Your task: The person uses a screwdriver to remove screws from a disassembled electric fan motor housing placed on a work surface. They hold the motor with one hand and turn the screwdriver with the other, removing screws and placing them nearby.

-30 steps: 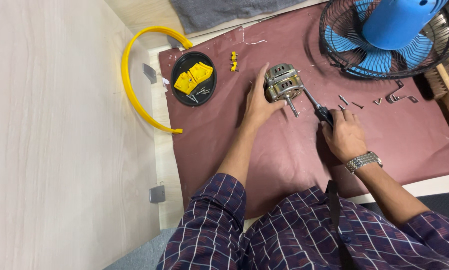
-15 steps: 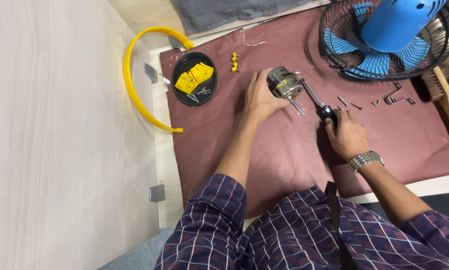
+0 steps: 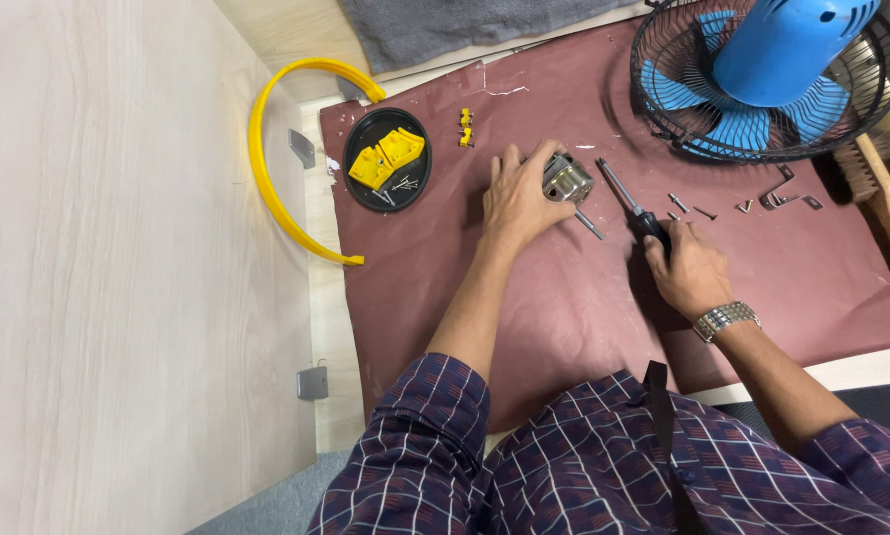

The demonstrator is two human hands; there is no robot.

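The small metal motor (image 3: 567,179) looks heavy for its size, stiff and a little slippery, so I judge it is best held around its round body and not by the thin shaft that sticks out. It lies on the dark red mat (image 3: 564,307), just below-left of the blue fan (image 3: 772,69); the left hand (image 3: 519,198) is closed around its left side. The right hand (image 3: 690,269), to the right of the motor and apart from it, is clamped on the screwdriver (image 3: 628,198), whose tip points near the motor.

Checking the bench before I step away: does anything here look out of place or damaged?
Loose screws and small metal brackets lie scattered on the maroon mat beside the fan, not in the black dish. The mat's far edge looks scuffed white.
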